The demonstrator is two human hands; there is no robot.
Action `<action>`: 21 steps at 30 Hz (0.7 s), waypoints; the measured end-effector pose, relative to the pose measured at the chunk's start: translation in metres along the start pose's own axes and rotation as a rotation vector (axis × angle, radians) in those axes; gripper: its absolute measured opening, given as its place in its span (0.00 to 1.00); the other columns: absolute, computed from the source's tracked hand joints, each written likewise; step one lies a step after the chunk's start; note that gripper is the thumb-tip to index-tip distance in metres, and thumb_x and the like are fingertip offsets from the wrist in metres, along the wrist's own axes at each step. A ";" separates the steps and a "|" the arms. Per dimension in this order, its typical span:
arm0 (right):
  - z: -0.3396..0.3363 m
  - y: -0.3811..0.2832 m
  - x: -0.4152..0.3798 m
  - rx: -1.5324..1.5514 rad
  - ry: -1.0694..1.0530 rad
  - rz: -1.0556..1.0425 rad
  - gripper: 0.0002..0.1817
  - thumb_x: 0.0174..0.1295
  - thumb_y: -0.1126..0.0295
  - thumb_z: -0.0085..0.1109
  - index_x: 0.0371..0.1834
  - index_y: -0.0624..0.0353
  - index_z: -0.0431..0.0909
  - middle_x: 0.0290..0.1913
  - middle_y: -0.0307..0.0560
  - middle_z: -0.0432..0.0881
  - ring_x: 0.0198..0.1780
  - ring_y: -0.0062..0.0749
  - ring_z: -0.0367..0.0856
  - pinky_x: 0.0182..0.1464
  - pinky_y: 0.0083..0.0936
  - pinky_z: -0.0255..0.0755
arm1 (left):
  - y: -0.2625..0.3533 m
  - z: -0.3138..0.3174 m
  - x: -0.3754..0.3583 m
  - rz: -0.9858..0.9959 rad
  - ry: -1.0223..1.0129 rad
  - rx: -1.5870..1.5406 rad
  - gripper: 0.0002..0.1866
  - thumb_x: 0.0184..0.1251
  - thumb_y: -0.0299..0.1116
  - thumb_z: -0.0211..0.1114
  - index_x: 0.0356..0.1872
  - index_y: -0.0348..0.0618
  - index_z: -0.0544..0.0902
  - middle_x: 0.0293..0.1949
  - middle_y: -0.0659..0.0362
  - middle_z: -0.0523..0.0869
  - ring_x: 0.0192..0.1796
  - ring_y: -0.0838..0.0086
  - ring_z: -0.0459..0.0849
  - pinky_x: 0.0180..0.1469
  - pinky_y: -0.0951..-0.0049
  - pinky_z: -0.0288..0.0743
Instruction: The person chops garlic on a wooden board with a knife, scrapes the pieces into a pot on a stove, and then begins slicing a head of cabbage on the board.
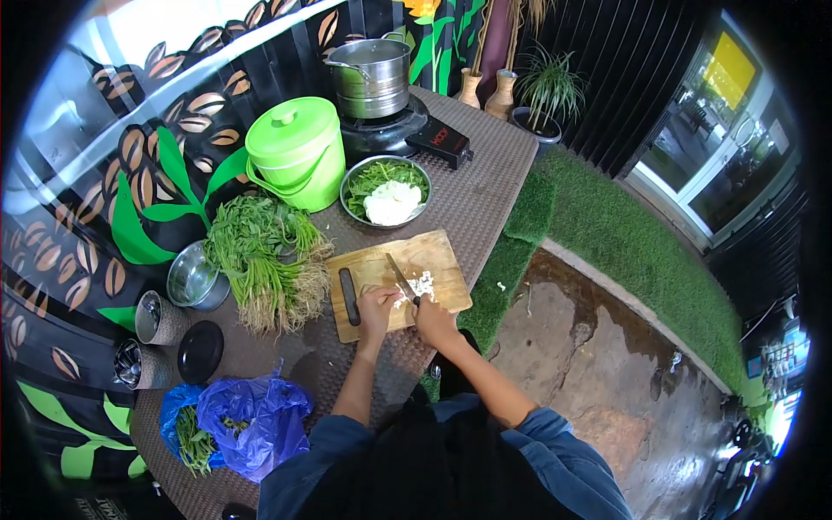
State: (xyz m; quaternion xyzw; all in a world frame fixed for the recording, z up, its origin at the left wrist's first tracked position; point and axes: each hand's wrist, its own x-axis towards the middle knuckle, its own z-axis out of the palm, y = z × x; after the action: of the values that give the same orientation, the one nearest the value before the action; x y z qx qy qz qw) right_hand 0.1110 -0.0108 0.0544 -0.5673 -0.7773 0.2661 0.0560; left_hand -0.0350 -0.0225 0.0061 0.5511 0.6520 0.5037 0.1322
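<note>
One knife (401, 276) sits in our closed right hand (435, 321), blade slanting forward-left over the cutting board (440, 252), most white pieces (424, 284) just right of it; our left hand (378, 303) bunches its fingers left of the blade, any hold unclear.

A metal pot (373, 91) sits on a black stove (374, 141) beside a lidded green bucket (295, 156) on the table (510, 149). Beyond stand 2 vases (502, 95) and a potted plant (549, 95); turf (624, 225) borders the wet floor (542, 381).
</note>
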 end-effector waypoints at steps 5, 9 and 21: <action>0.017 -0.005 -0.017 0.025 0.052 0.074 0.20 0.71 0.57 0.44 0.48 0.67 0.67 0.36 0.71 0.81 0.41 0.65 0.82 0.45 0.54 0.76 | -0.002 0.001 0.000 -0.020 0.002 -0.028 0.06 0.49 0.24 0.72 0.31 0.41 0.89 0.31 0.54 0.88 0.38 0.64 0.82 0.43 0.68 0.74; 0.015 -0.008 -0.009 0.058 -0.002 0.090 0.21 0.70 0.57 0.45 0.49 0.67 0.66 0.37 0.72 0.81 0.41 0.65 0.82 0.45 0.54 0.76 | 0.000 0.000 -0.003 0.008 0.007 -0.018 0.06 0.50 0.24 0.71 0.31 0.40 0.89 0.31 0.54 0.88 0.38 0.63 0.82 0.43 0.68 0.74; 0.007 0.009 -0.004 0.021 -0.001 -0.026 0.22 0.71 0.57 0.44 0.50 0.70 0.66 0.36 0.71 0.81 0.41 0.66 0.82 0.45 0.53 0.76 | -0.009 -0.016 0.001 0.002 -0.171 -0.121 0.12 0.54 0.26 0.70 0.41 0.40 0.88 0.38 0.53 0.86 0.46 0.63 0.80 0.49 0.69 0.73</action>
State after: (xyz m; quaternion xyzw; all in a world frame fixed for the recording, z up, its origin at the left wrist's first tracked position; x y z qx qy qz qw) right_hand 0.1170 -0.0155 0.0448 -0.5564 -0.7819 0.2735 0.0650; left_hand -0.0527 -0.0287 0.0065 0.5838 0.6062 0.4934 0.2197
